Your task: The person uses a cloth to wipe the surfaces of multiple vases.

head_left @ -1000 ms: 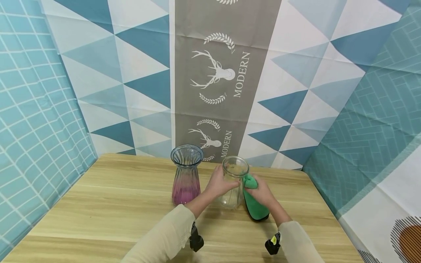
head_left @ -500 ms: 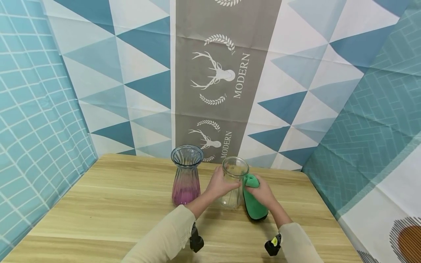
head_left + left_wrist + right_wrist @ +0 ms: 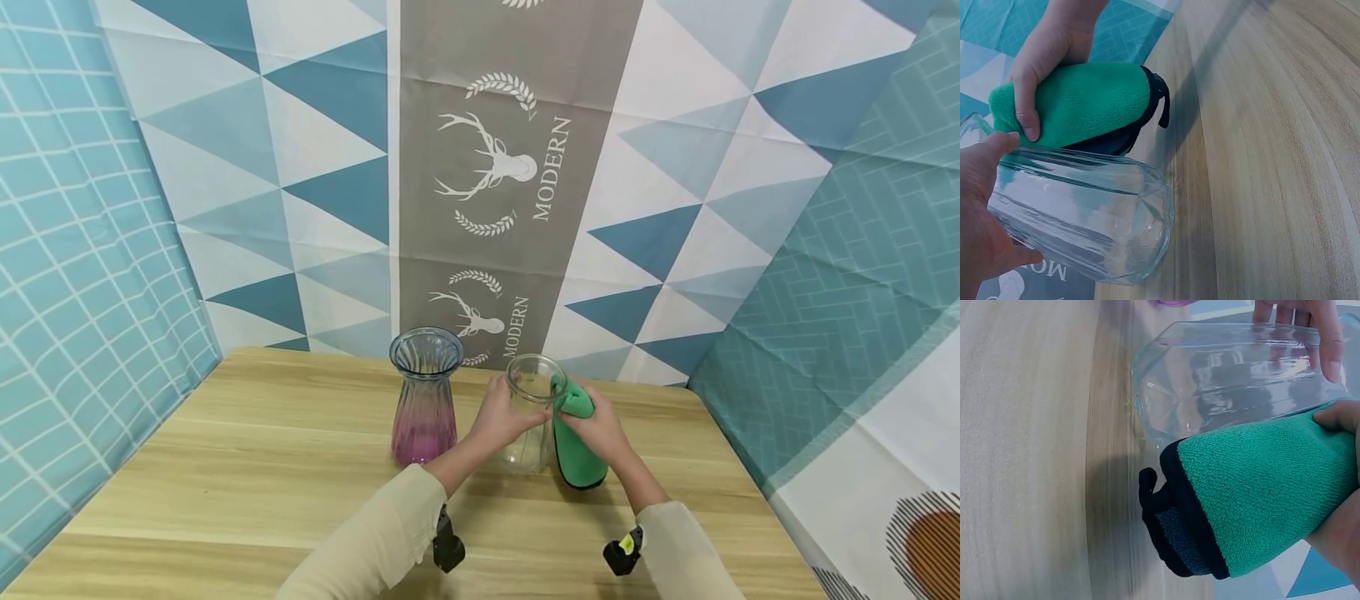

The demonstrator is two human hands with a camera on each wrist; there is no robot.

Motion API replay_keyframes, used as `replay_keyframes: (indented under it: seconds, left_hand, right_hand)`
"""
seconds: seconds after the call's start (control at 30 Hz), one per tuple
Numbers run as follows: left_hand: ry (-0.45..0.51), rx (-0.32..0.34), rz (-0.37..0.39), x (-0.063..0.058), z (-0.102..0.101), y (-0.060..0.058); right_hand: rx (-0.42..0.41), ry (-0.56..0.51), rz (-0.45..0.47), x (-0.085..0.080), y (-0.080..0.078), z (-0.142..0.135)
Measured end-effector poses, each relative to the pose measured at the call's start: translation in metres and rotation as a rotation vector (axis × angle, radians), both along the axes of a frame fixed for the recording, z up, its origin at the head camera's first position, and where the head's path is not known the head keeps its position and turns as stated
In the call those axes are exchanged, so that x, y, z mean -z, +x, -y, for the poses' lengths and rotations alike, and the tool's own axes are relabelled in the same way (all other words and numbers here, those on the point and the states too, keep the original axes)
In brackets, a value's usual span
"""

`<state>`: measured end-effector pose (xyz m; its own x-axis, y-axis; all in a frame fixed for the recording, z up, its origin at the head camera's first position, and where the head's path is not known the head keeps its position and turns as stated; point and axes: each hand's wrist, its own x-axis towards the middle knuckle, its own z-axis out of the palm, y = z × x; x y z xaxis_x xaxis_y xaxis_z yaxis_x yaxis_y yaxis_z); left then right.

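A clear glass vase [image 3: 525, 450] stands upright on the wooden table, gripped near its upper part by my left hand [image 3: 504, 419], thumb on the near side. My right hand [image 3: 597, 423] holds a folded green towel [image 3: 579, 454] with black edging against the vase's right side, its top end at the rim. In the right wrist view the towel [image 3: 1272, 487] hangs down with a dark underside and a small black loop, and the thumb presses it by the glass [image 3: 1222, 381]. The left wrist view shows the left fingers [image 3: 1004, 147] spread around the vase [image 3: 1085, 206].
A fluted vase [image 3: 425, 408], bluish at the top and pink at the base, stands just left of the left hand. The wooden table [image 3: 225, 500] ends at patterned wall cloths [image 3: 330, 167] behind and at both sides. Black wrist cameras [image 3: 447, 546] hang under the sleeves.
My right hand has shifted slightly up toward the vase's rim, and the towel's top end has risen with it. The left hand and both vases stay in place.
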<state>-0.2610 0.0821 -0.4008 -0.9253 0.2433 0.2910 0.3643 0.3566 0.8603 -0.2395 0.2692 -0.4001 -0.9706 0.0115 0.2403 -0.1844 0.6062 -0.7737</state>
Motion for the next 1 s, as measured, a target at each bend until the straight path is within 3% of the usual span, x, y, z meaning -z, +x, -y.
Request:
replay_keyframes:
  seconds: [0.6,1.0]
  left_hand:
    - [0.043,-0.012,0.037,0.0,-0.001,0.004]
    - [0.063,-0.001,0.025,-0.002,-0.002,0.005]
  right_hand:
    - [-0.043,0.027,0.014,0.029,-0.002,-0.003]
    - [-0.055,0.023,0.04,0.024,-0.001,-0.006]
